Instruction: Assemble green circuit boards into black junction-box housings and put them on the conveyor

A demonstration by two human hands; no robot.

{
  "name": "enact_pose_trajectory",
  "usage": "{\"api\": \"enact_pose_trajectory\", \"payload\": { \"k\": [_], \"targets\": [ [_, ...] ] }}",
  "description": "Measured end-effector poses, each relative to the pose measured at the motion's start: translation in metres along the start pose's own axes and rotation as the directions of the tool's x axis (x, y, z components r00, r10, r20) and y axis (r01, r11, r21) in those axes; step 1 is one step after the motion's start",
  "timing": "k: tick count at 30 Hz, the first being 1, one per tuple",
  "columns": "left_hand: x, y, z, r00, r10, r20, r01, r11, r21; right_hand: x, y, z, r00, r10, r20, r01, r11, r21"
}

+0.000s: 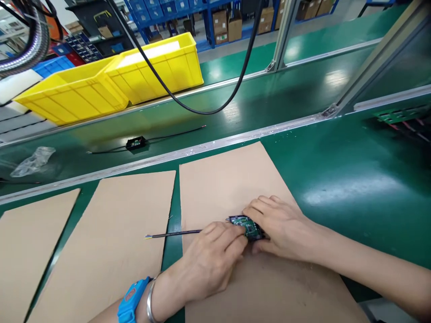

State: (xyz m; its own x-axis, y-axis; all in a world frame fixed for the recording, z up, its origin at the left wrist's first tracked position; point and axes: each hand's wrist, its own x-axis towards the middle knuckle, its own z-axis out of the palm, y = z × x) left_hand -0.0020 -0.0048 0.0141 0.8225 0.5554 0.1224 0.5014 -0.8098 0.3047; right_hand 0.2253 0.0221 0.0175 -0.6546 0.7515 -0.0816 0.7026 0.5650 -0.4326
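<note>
On the rightmost cardboard sheet (222, 184), the head view showed a small green circuit board (248, 224), its right end held between bent fingers and thumb of the right hand (281, 226). The left hand (215, 255), fingers curled, touched the board; its grip was hidden. A black cable (178, 233) emerged leftward from beneath it.

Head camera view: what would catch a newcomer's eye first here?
Probably the bright yellow bins at upper left, the boldest color in view. Next might come the blue wristband at the bottom, on the wrist behind the left grip. Then the eye may settle on the small green circuit board above the rightmost cardboard sheet, where the right grip meets the left.
</note>
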Motion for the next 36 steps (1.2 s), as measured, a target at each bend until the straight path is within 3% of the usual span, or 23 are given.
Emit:
{"api": "enact_pose_trajectory", "payload": {
  "k": [5, 10, 18, 22, 25, 30, 36],
  "targets": [
    [0.007, -0.009, 0.017, 0.990, 0.141, 0.010, -0.141, 0.981, 0.131, 0.000, 0.002, 0.008, 1.000, 0.024, -0.004, -0.024, 0.999, 0.048],
    [0.012, -0.022, 0.013, 0.982, 0.181, 0.057, -0.182, 0.983, 0.022, 0.001, 0.003, 0.004, 1.000, 0.024, 0.021, -0.025, 0.996, 0.081],
    [0.013, -0.019, 0.014, 0.990, 0.129, 0.064, -0.128, 0.992, -0.006, -0.007, 0.011, -0.002, 1.000, 0.015, 0.026, -0.019, 0.985, 0.169],
    [0.014, -0.017, 0.015, 0.992, 0.121, 0.043, -0.121, 0.992, 0.017, -0.029, 0.026, -0.010, 0.991, 0.134, -0.004, -0.130, 0.967, 0.221],
    [0.015, -0.016, 0.015, 0.994, 0.105, 0.037, -0.106, 0.994, 0.015, -0.037, 0.027, -0.013, 0.982, 0.184, 0.042, -0.189, 0.957, 0.220],
    [0.012, -0.015, 0.018, 0.995, 0.082, 0.052, -0.083, 0.996, 0.016, -0.024, 0.013, -0.009, 0.995, 0.095, 0.042, -0.102, 0.975, 0.198],
    [0.011, -0.014, 0.018, 0.993, 0.101, 0.059, -0.105, 0.992, 0.074, -0.006, 0.016, -0.017, 0.990, 0.005, 0.142, -0.025, 0.990, 0.137]
  ]
}}
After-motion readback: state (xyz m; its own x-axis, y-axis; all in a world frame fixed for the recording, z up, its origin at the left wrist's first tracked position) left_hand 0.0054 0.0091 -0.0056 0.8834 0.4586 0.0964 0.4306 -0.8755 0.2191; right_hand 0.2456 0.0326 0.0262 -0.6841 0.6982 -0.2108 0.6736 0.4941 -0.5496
